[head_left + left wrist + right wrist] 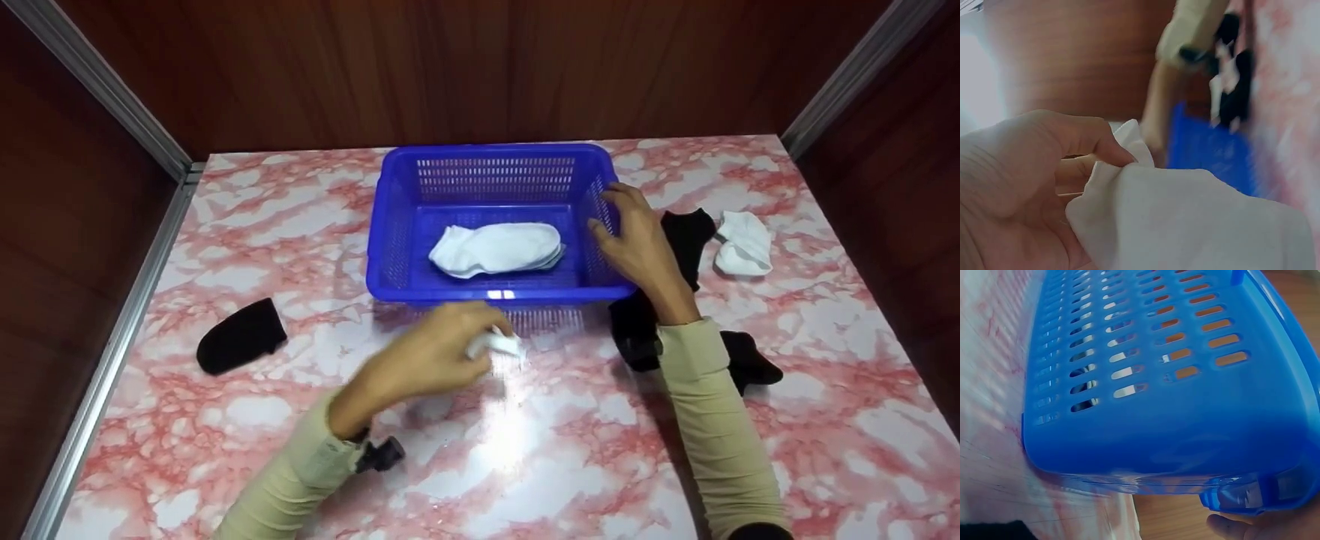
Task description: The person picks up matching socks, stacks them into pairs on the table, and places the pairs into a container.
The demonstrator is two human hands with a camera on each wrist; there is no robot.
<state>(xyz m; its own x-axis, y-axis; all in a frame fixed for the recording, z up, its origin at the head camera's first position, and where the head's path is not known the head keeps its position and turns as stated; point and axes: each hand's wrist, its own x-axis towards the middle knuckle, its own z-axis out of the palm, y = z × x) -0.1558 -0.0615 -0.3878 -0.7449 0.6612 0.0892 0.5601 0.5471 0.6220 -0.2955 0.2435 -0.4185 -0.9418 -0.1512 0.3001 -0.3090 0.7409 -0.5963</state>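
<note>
In the head view, my left hand pinches a white sock between thumb and fingers, just in front of the blue basket. The left wrist view shows the sock hanging from the thumb and fingertips, its cuff folded up. A white pair of socks lies flat inside the basket, one on top of another. At the basket's right wall is my right hand, thumb and fingers spread apart over the rim. Seen from the right wrist, a fingertip shows beside the basket's rim handle.
A black sock lies left of the basket on the red-and-white marbled table. To the right are several black socks, partly hidden by the right forearm, and a bunched white sock. Brown panels enclose the back and sides.
</note>
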